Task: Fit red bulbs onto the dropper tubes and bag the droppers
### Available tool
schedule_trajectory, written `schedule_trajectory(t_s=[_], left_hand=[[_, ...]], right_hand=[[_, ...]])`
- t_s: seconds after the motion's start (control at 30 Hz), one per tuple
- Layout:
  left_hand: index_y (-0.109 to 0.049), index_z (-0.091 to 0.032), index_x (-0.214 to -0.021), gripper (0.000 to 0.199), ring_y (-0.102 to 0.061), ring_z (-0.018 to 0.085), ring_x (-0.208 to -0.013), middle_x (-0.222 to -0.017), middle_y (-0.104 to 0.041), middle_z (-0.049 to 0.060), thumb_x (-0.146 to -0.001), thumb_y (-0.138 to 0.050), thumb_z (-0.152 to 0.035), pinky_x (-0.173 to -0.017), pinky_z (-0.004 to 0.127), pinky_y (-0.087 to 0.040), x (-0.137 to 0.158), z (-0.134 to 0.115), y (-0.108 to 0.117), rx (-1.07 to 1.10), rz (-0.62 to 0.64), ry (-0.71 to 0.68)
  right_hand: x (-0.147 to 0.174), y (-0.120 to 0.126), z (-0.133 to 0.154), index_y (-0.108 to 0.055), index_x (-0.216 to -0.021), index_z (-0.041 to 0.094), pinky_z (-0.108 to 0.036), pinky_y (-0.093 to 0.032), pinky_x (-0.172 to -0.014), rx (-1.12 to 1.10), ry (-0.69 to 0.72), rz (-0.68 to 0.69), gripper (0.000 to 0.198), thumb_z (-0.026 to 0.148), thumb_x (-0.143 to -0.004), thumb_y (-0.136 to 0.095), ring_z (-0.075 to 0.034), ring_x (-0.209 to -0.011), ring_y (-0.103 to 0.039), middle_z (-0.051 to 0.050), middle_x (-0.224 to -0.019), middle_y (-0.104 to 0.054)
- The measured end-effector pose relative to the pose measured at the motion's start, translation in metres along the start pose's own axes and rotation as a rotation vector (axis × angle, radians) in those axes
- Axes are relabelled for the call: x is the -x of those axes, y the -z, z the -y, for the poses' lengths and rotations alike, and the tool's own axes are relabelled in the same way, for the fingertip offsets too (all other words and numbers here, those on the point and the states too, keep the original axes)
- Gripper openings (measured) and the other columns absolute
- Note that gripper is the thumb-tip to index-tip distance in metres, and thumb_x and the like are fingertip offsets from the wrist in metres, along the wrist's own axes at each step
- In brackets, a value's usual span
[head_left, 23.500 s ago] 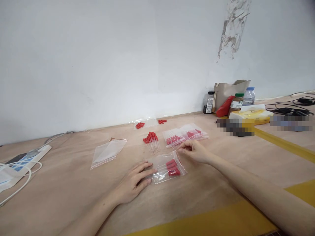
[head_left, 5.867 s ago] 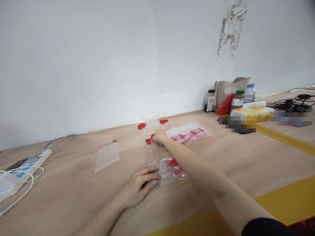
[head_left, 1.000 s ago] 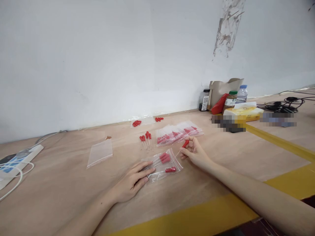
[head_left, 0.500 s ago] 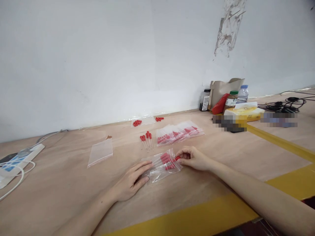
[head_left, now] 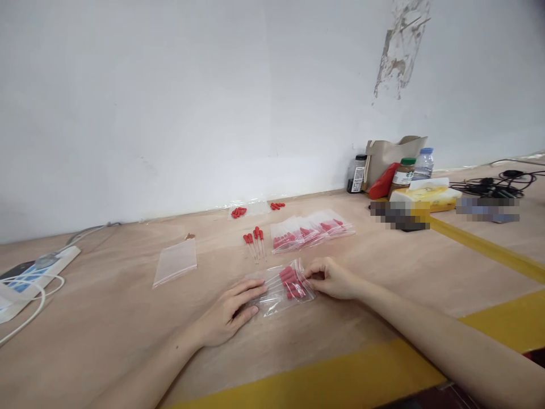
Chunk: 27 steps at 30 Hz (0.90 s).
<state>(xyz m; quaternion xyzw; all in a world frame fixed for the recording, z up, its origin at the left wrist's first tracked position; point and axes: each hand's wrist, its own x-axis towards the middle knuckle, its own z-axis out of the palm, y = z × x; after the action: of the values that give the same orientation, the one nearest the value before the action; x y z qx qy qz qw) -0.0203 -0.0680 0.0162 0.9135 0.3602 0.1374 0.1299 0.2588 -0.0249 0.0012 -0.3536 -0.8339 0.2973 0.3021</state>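
Observation:
A clear zip bag (head_left: 275, 305) lies in front of me with several droppers (head_left: 289, 276) inside, their red bulbs toward the bag's right end. My left hand (head_left: 232, 309) rests on the bag's left end, fingers stretched out and thumb apart. At the bag's mouth, my right hand (head_left: 330, 278) has its fingertips pinched together on the plastic edge. Beyond the bag, several loose droppers (head_left: 254, 241) with red bulbs and thin clear stems lie side by side. Filled zip bags (head_left: 313, 230) overlap to their right.
Flat empty bags (head_left: 175, 264) are stacked on the left. Red bulbs (head_left: 239, 212) lie near the wall. At far left is a power strip (head_left: 70, 258) with white cables. A tissue pack (head_left: 426, 197), a jar (head_left: 403, 176) and a bottle (head_left: 423, 165) stand at right.
The red bulb that was at my right fingertips by the bag's mouth is now within the bag among the others. My left hand has stayed in place.

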Motion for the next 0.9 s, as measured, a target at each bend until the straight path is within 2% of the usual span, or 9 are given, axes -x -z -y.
schedule_trajectory(t_s=[0.13, 0.2, 0.33, 0.43, 0.6, 0.73, 0.83, 0.9], left_hand=[[-0.040, -0.029, -0.128, 0.038, -0.036, 0.019, -0.121, -0.133, -0.040, 0.001, -0.090, -0.036, -0.025, -0.101, 0.038, -0.030, 0.001, 0.001, -0.001, -0.006, -0.012, 0.002], [-0.040, -0.029, -0.128, 0.039, -0.036, 0.019, -0.121, -0.133, -0.040, 0.001, -0.090, -0.036, -0.025, -0.102, 0.039, -0.029, 0.001, 0.002, -0.002, -0.006, -0.011, 0.002], [-0.037, -0.030, -0.129, 0.040, -0.035, 0.019, -0.122, -0.135, -0.038, 0.000, -0.090, -0.036, -0.025, -0.103, 0.040, -0.026, 0.001, 0.003, -0.002, -0.010, 0.010, -0.001], [-0.036, -0.030, -0.130, 0.040, -0.033, 0.019, -0.123, -0.136, -0.037, -0.001, -0.090, -0.035, -0.025, -0.104, 0.039, -0.025, 0.000, 0.003, -0.001, -0.005, 0.027, -0.011], [-0.037, -0.032, -0.129, 0.040, -0.033, 0.018, -0.124, -0.135, -0.038, -0.002, -0.091, -0.034, -0.024, -0.105, 0.040, -0.023, -0.001, -0.001, 0.001, 0.007, 0.036, -0.028], [-0.043, -0.030, -0.125, 0.036, -0.032, 0.018, -0.125, -0.136, -0.037, -0.001, -0.090, -0.036, -0.029, -0.103, 0.037, -0.028, 0.001, 0.003, 0.002, 0.048, -0.078, 0.047], [-0.044, -0.029, -0.125, 0.037, -0.031, 0.020, -0.125, -0.136, -0.035, 0.000, -0.089, -0.035, -0.035, -0.101, 0.038, -0.030, 0.006, 0.023, 0.007, -0.076, -0.235, 0.195], [-0.046, -0.027, -0.123, 0.040, -0.030, 0.022, -0.125, -0.136, -0.035, 0.002, -0.087, -0.036, -0.040, -0.101, 0.041, -0.028, 0.012, 0.046, 0.014, -0.252, -0.333, 0.328]], right_hand=[[0.000, 0.001, 0.005, -0.063, -0.082, 0.014, -0.021, -0.041, -0.058, -0.094, -0.033, 0.055, 0.021, 0.026, -0.079, -0.046, -0.011, -0.063, -0.055, -0.003, -0.074, -0.064], [0.000, 0.001, 0.005, -0.061, -0.081, 0.014, -0.020, -0.040, -0.054, -0.129, -0.080, 0.019, 0.024, 0.033, -0.080, -0.047, -0.011, -0.060, -0.053, -0.002, -0.071, -0.062], [-0.004, 0.000, -0.002, -0.056, -0.078, 0.014, -0.019, -0.033, -0.041, -0.126, -0.332, -0.210, 0.037, 0.050, -0.077, -0.046, -0.008, -0.045, -0.045, 0.000, -0.060, -0.055], [-0.008, -0.006, -0.010, -0.055, -0.082, 0.015, -0.019, -0.027, -0.034, -0.206, -0.487, -0.150, 0.043, 0.056, -0.070, -0.051, -0.006, -0.035, -0.037, 0.003, -0.053, -0.050], [-0.011, -0.011, -0.009, -0.051, -0.066, 0.015, -0.017, -0.028, -0.037, -0.339, -0.435, -0.081, 0.034, 0.048, -0.067, -0.059, -0.004, -0.039, -0.038, 0.005, -0.051, -0.048], [-0.006, -0.001, 0.001, -0.046, -0.072, 0.018, -0.017, -0.029, -0.033, -0.562, -0.379, 0.018, 0.030, 0.047, -0.072, -0.054, -0.005, -0.033, -0.038, 0.008, -0.048, -0.047], [-0.001, 0.013, 0.005, -0.047, -0.079, 0.019, -0.018, -0.042, -0.044, -0.776, -0.278, -0.039, 0.025, 0.042, -0.075, -0.055, -0.006, -0.047, -0.051, 0.005, -0.062, -0.056], [-0.002, 0.025, 0.006, -0.048, -0.082, 0.020, -0.022, -0.048, -0.057, -0.880, -0.251, -0.157, 0.022, 0.037, -0.073, -0.058, -0.009, -0.061, -0.058, 0.002, -0.075, -0.060]])
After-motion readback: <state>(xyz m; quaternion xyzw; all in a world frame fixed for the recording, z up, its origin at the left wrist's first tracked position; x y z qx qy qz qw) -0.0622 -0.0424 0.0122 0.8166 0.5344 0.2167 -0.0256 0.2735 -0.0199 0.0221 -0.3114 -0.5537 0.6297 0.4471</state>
